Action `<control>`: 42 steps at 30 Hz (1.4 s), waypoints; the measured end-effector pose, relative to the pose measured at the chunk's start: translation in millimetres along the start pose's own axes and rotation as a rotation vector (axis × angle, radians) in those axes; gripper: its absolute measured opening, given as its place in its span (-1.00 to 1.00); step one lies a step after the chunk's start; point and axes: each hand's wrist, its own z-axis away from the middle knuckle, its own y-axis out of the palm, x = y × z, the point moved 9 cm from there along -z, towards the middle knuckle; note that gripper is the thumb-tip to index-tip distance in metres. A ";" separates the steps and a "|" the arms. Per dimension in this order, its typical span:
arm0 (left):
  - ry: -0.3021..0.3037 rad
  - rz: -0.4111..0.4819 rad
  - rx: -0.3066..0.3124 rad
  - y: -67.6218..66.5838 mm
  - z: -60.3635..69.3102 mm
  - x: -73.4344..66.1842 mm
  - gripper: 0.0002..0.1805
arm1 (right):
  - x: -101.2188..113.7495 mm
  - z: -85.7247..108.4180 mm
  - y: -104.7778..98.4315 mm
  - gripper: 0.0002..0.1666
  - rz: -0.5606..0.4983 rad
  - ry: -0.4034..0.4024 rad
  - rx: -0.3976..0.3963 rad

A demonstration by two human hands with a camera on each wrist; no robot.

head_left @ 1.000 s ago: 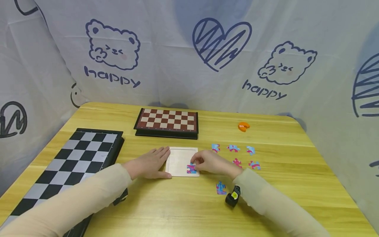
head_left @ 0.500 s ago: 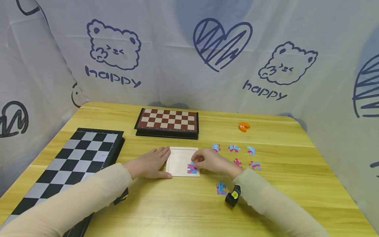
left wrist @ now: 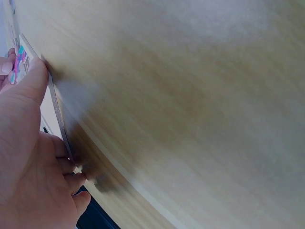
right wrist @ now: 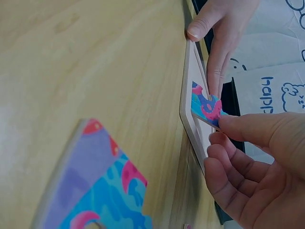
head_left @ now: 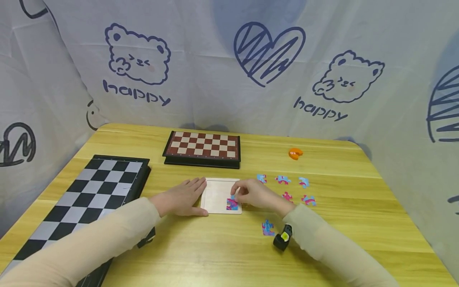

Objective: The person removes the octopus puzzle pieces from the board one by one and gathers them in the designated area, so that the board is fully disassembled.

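A pale square puzzle tray (head_left: 216, 196) lies on the table between both hands. My left hand (head_left: 181, 198) rests along its left edge with fingers extended, thumb at the near corner. Over the tray's near right corner, my right hand (head_left: 254, 194) pinches a pink and blue jigsaw piece (head_left: 232, 204) between thumb and fingers. In the right wrist view that held piece (right wrist: 206, 106) stands slightly tilted against the tray; its far edge is hidden by the thumb. Another jigsaw piece (head_left: 267, 228) lies on the table below the right wrist, large in the right wrist view's foreground.
Several loose puzzle pieces (head_left: 283, 179) lie right of the tray. A brown chessboard box (head_left: 202, 145) stands behind it. A larger black and white chessboard (head_left: 97, 191) lies at the left under the left forearm. An orange object (head_left: 295, 153) sits at the back right.
The held jigsaw piece shifts and tilts very slightly at the tray's near right corner as the right fingers adjust. The left hand stays where it was.
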 end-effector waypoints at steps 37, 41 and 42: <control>0.028 -0.006 -0.013 -0.6 2.1 -3.8 -0.02 | -78.5 114.7 -85.0 -0.85 -0.217 0.006 0.043; 0.025 -0.004 -0.013 -1.2 2.3 -3.5 -0.02 | -93.8 133.4 -91.0 -0.81 -0.245 0.007 0.057; 0.026 -0.005 -0.013 -1.2 2.2 -3.5 -0.02 | -97.2 137.6 -91.2 -0.81 -0.253 0.009 0.065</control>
